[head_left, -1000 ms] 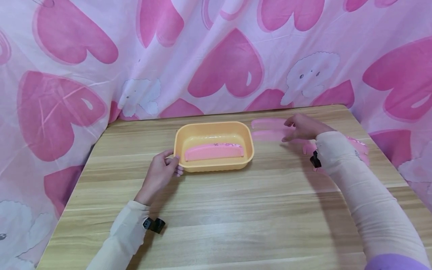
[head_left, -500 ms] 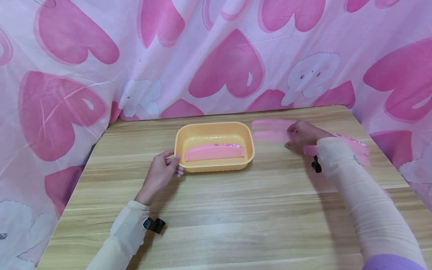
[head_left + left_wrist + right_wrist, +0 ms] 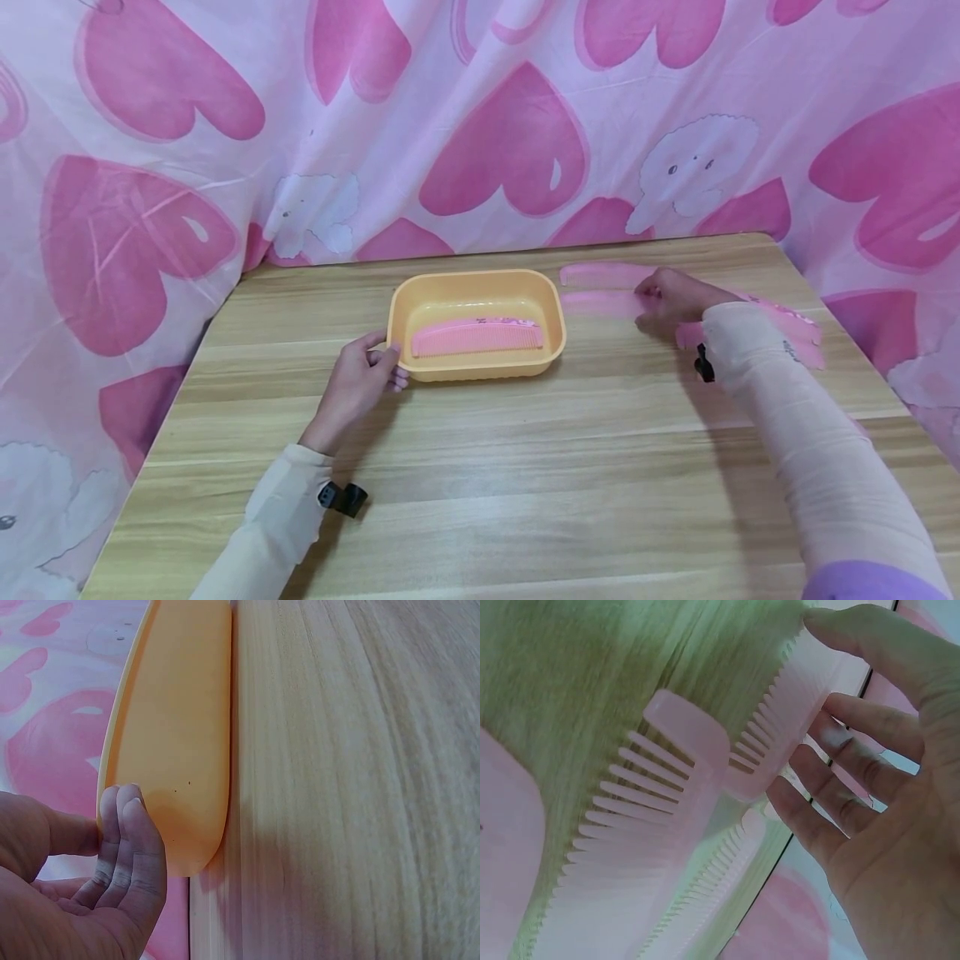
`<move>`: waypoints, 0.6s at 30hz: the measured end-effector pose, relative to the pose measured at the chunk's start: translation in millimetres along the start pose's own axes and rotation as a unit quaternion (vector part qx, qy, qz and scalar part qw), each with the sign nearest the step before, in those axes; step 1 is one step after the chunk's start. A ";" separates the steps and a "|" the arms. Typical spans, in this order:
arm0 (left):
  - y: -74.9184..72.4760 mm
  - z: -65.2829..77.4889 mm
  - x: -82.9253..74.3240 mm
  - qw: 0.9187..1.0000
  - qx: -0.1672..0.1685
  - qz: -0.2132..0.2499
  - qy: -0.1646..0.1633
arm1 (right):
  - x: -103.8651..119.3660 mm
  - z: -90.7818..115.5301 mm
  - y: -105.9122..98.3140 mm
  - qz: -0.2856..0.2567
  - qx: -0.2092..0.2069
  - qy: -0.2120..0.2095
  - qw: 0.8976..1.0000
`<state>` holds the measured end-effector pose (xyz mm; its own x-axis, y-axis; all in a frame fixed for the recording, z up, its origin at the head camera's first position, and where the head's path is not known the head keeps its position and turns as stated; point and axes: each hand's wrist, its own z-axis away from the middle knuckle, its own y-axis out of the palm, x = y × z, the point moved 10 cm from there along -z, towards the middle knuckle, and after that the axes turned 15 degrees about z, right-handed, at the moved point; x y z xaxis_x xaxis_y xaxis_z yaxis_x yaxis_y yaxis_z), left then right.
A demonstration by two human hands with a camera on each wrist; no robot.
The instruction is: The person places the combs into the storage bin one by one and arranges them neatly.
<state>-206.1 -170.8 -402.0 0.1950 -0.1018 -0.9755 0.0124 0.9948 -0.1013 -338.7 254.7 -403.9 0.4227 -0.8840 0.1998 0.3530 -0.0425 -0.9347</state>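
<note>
While the left hand (image 3: 356, 383) grips an orange tray (image 3: 480, 372) at its 8 o'clock corner, bent fingers against the wall and rim, the right hand (image 3: 678, 298) reaches over the wooden table (image 3: 465, 492) near the tray's 3 o'clock. Compared with a second ago, the right hand has drawn slightly toward 6 o'clock and is now almost still, around the pink middle comb (image 3: 603, 303), which lies flat just past the tray's 3 o'clock side. In the right wrist view, the thumb is by its teeth and the fingertips by its back; whether they pinch or merely touch cannot be told. My judgement is that the hand has settled on this comb, which is not yet lifted. One tray comb (image 3: 476, 337) already lies inside the tray, toward its 6 o'clock wall, teeth facing 6. Outside, the far comb (image 3: 600, 274) sits just past the middle one at 12 o'clock, the near comb (image 3: 688, 336) shows below the right hand at about 5, and more pink combs (image 3: 806, 333) lie beyond the wrist at 4, partly hidden by the sleeve; their number is unclear.
</note>
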 end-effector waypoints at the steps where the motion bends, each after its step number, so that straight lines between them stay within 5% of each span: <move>1: -0.1 0.0 -0.1 1.000 -0.001 -0.002 0.000 | 0.2 -0.4 0.2 -0.001 0.000 -0.001 1.000; 18: -0.7 -0.5 0.6 1.000 -0.004 -0.004 -0.003 | -5.2 -3.5 -0.1 0.016 -0.015 0.018 1.000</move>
<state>-206.4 -171.6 -402.5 0.2013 -0.1101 -0.9733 0.0058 0.9938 -0.1112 -343.9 257.7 -405.9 0.4035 -0.9009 0.1602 0.3138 -0.0282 -0.9491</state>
